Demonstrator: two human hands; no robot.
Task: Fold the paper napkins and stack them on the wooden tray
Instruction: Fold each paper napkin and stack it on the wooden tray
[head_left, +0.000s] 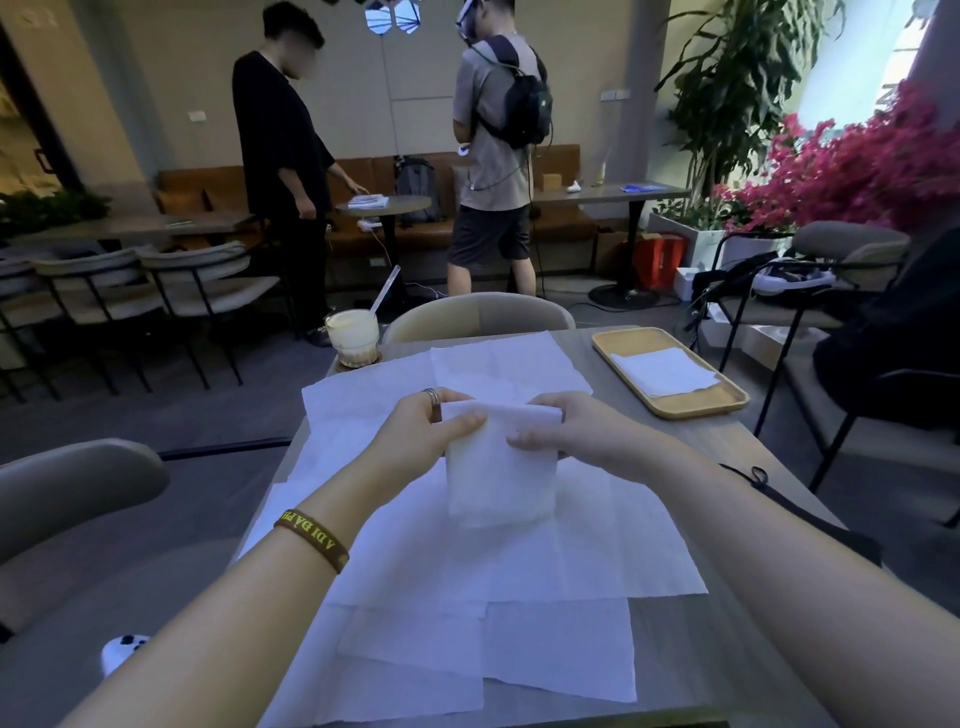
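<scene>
- You've got a folded napkin (501, 478) up off the table, hanging from its top edge between both hands.
- Your left hand (426, 426) pinches the top left corner, thumb in front and fingers curled behind; your right hand (561, 423) pinches the top right corner the same way.
- Under it lies a spread of unfolded napkins (467, 571), overlapping flat across the table (727, 457).
- The wooden tray (623, 338) sits far right, well apart from your hands, with one folded napkin (665, 371) already lying in it.
- By my read, you're finishing the fold on this one. It looks roughly square, though it may want one more crease.
- Next move calls for carrying it right and laying it squarely on the tray's napkin, edges matched.
- Mind the iced drink (353, 335) at the far left corner, just beside the spread sheets. A tug on those could nudge it.
</scene>
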